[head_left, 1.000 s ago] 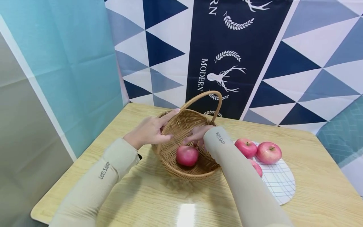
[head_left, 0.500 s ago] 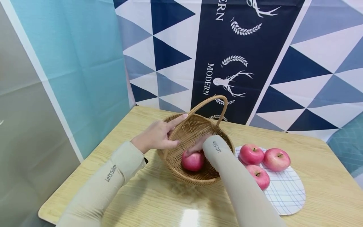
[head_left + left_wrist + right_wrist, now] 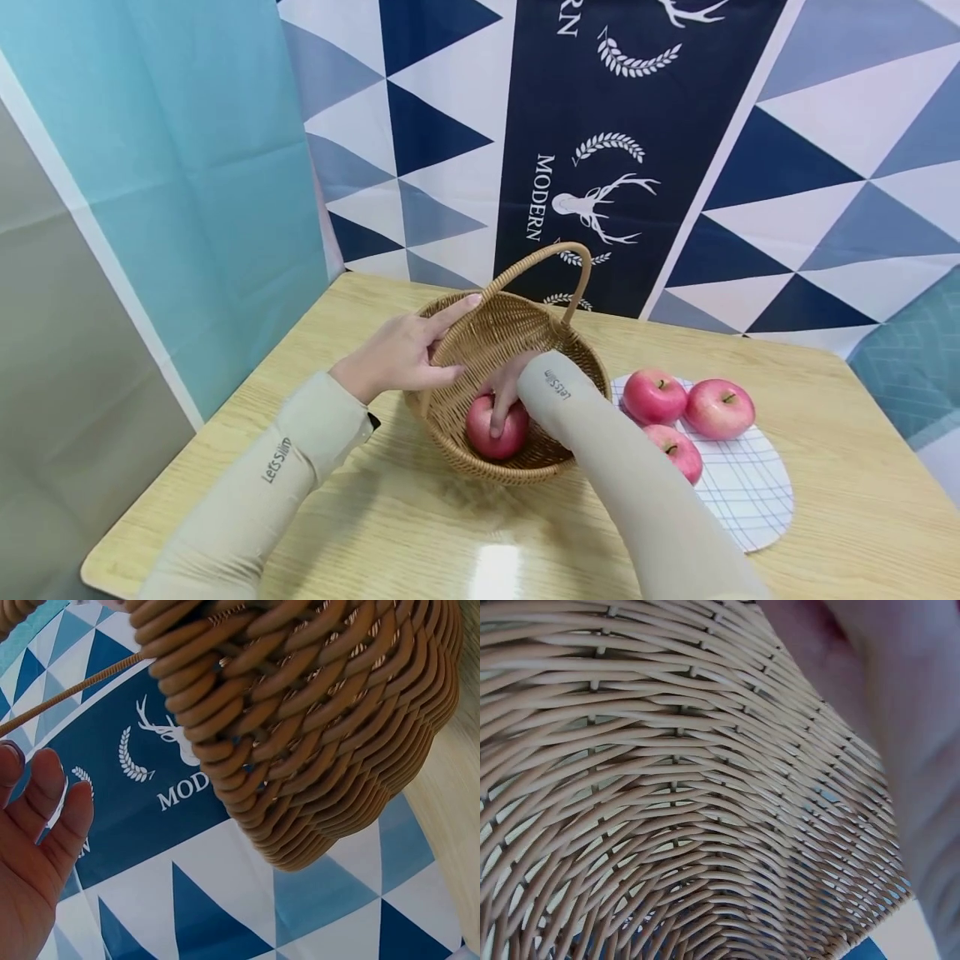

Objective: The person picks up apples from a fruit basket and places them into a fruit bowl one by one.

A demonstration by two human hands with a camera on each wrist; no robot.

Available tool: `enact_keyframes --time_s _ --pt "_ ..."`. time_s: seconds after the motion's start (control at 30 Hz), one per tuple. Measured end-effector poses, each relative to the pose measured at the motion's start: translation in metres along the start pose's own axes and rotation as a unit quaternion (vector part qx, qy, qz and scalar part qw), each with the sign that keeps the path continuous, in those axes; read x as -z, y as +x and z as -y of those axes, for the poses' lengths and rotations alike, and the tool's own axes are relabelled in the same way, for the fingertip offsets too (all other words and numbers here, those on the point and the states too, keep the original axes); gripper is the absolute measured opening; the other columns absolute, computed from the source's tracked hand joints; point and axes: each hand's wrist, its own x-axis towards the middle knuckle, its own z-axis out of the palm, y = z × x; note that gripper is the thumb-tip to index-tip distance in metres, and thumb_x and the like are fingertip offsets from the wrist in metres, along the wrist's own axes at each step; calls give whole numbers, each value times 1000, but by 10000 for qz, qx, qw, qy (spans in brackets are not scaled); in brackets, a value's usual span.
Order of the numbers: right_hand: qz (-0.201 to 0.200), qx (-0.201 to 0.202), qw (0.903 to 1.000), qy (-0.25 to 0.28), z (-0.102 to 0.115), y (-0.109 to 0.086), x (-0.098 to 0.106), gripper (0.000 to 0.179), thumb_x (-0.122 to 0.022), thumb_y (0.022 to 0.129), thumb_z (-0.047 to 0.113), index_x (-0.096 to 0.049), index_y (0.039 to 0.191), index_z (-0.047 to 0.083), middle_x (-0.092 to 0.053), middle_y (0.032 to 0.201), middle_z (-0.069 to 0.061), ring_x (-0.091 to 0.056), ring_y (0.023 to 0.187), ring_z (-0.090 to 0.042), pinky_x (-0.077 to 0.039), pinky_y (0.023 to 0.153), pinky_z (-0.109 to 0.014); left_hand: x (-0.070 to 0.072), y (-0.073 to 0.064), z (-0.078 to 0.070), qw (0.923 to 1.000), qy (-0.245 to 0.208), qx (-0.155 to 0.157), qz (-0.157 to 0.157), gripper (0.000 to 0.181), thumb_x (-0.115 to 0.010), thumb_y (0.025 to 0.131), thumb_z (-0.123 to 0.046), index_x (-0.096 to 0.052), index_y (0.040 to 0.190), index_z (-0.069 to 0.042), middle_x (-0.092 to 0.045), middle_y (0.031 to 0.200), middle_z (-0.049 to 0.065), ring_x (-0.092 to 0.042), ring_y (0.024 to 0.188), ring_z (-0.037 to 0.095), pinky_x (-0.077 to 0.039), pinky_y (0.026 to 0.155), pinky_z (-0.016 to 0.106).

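Note:
A wicker basket (image 3: 517, 477) with an arched handle (image 3: 536, 255) stands on the table, its mouth tipped toward me. Inside it lies a red apple (image 3: 482, 432). My right hand (image 3: 510, 385) reaches in and grips this apple, thumb across its front and the other fingers hidden. Beside the basket's left rim is my left hand (image 3: 401, 354); its thumb and index finger are extended and spread, with the handle's left side between them. The left wrist view shows loosely bent fingers (image 3: 71, 825) near the woven side (image 3: 300, 735). Only basket wall (image 3: 675, 787) and blurred hand show in the right wrist view.
To the basket's right, a white plate with blue grid lines (image 3: 742, 496) carries three apples: one at the back left (image 3: 654, 398), one at the back right (image 3: 720, 410) and a front one (image 3: 678, 454). A patterned cloth backdrop (image 3: 442, 125) rises behind the wooden table (image 3: 405, 533).
My right hand has moved from behind the apple down onto it, and its thumb now lies over the front. My left hand stays at the basket's left side. The head view has shifted slightly.

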Motion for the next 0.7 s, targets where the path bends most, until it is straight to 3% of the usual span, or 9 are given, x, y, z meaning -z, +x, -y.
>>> enact_keyframes --time_s 0.13,0.2,0.27,0.37,0.5,0.7 --pt "499 631 9959 423 -3 4 4 75 -83 68 27 -52 136 28 -54 123 5 -46 112 -13 -44 91 -30 3 -2 2 9996 -33 234 150 77 -65 74 -27 -36 143 -10 -28 52 -11 -28 44 3 -30 42 24" --pt "734 813 9914 711 1 1 4 78 -78 72 13 -45 142 21 -52 126 0 -48 113 -14 -45 92 -30 4 -2 2 9993 -58 309 218 77 -65 74 -28 -37 144 -10 -28 52 -11 -29 45 3 -30 42 24" --pt "748 738 9897 972 5 -5 2 78 -75 72 5 -43 142 17 -53 124 -1 -51 110 -14 -46 90 -29 3 -1 3 9992 -77 310 260 78 -65 74 -28 -37 144 -8 -28 52 -11 -29 46 4 -30 43 25" --pt "653 835 9902 911 6 -2 -1 77 -73 75 7 -41 144 15 -52 127 -1 -48 113 -13 -43 92 -26 3 -1 3 9985 -175 407 307 78 -64 74 -27 -37 144 -7 -27 52 -11 -28 45 4 -29 42 25" --pt "430 645 9923 968 9 5 -5 78 -75 76 14 -40 145 15 -50 129 -1 -47 115 -14 -43 93 -29 2 -3 3 9978 -215 508 369 77 -63 74 -26 -38 144 -7 -26 52 -12 -27 44 2 -28 42 24" --pt "12 705 9938 857 13 11 -8 70 -78 75 21 -48 138 11 -55 122 1 -48 115 -13 -41 96 -28 1 -1 3 9988 -158 376 262 76 -62 73 -26 -40 142 -6 -25 52 -12 -25 45 2 -28 42 24"
